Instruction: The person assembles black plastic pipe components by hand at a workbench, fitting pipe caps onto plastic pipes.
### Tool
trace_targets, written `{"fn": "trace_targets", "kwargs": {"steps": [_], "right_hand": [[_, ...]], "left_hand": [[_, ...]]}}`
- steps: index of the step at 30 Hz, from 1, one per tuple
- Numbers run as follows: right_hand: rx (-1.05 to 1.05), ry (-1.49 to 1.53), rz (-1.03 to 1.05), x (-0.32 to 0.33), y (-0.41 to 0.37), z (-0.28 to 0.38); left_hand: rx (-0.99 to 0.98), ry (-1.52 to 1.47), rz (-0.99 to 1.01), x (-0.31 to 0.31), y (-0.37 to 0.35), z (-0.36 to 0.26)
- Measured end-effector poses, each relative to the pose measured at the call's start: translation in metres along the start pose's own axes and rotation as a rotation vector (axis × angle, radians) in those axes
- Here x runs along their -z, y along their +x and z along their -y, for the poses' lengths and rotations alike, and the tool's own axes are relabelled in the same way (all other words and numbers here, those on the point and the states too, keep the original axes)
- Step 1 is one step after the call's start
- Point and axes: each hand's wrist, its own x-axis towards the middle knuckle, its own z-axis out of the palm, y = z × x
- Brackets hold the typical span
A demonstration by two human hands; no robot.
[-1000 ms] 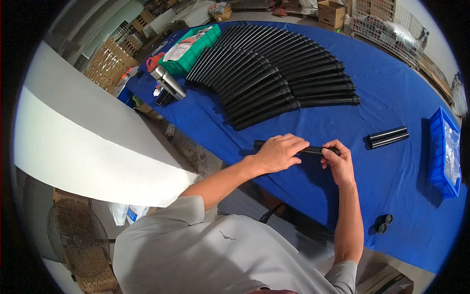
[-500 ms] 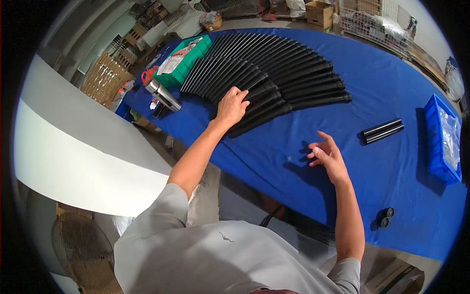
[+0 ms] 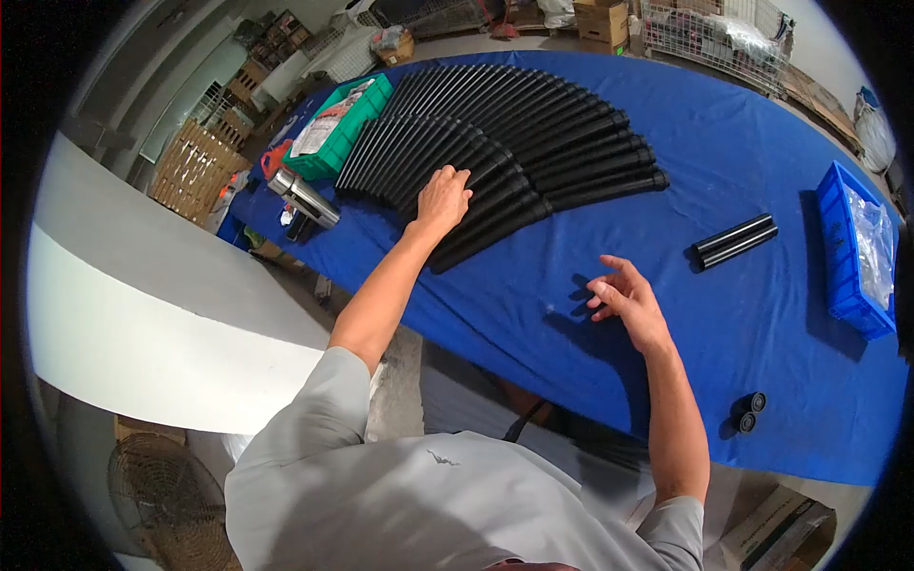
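Many black tubes (image 3: 571, 143) lie side by side in a fan of two overlapping rows on the blue-covered table. My left hand (image 3: 444, 200) rests on the near tubes of the left row, its fingers curled down; whether they grip a tube is hidden. Over the cloth to the right, my right hand (image 3: 624, 297) hovers with fingers apart and nothing in it. Two separate black tubes (image 3: 735, 242) lie together beyond it, to the right. Nearer the front edge are two small round black caps (image 3: 752, 411).
A green crate (image 3: 333, 143) with papers stands at the back left, beside a steel flask (image 3: 305, 198). At the right edge is a blue crate (image 3: 850, 257) holding clear plastic bags. The blue cloth (image 3: 533, 314) covers the table. Wire cages and cartons stand behind.
The camera view has shifted slightly. My left hand stays on the tubes, and my right hand stays raised over the cloth with its fingers apart.
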Motion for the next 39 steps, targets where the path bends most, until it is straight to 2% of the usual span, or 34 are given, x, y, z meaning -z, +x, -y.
{"fn": "trace_targets", "kwargs": {"steps": [8, 12, 14, 16, 19, 21, 23, 24, 25, 29, 35, 39], "right_hand": [[0.006, 0.006, 0.026, -0.003, 0.004, -0.004], [-0.034, -0.031, 0.076, 0.001, 0.005, -0.004], [-0.016, -0.061, 0.107, 0.005, 0.010, -0.015], [0.036, -0.042, 0.077, 0.005, 0.012, -0.021], [0.029, -0.179, 0.139, 0.009, 0.018, -0.028], [0.203, -0.008, 0.135, 0.015, 0.024, -0.060], [0.371, -0.057, 0.027, 0.017, 0.044, -0.092], [0.452, -0.087, -0.032, 0.018, 0.054, -0.108], [0.314, -0.331, 0.072, 0.015, 0.026, -0.053], [0.165, -0.332, 0.065, 0.011, 0.010, -0.022], [0.172, -0.366, 0.097, 0.010, 0.008, -0.018], [0.237, -0.430, 0.097, 0.008, 0.010, -0.023]], "left_hand": [[-0.044, -0.015, -0.084, 0.003, -0.002, 0.012], [-0.208, -0.160, -0.255, 0.021, -0.004, -0.034], [-0.311, -0.257, -0.256, 0.029, -0.008, -0.083], [-0.459, -0.405, -0.171, 0.040, -0.014, -0.144], [-0.705, -0.578, -0.056, 0.040, -0.022, -0.233], [-0.877, -0.658, 0.097, 0.044, -0.034, -0.296], [-1.040, -0.674, 0.243, 0.048, -0.048, -0.355], [-1.142, -0.687, 0.211, 0.037, -0.055, -0.381], [-1.224, -0.688, 0.253, 0.037, -0.062, -0.405], [-1.392, -0.650, 0.326, 0.017, -0.085, -0.468], [-1.435, -0.583, 0.488, 0.008, -0.090, -0.495], [-1.331, -0.542, 0.416, 0.003, -0.074, -0.484]]}}
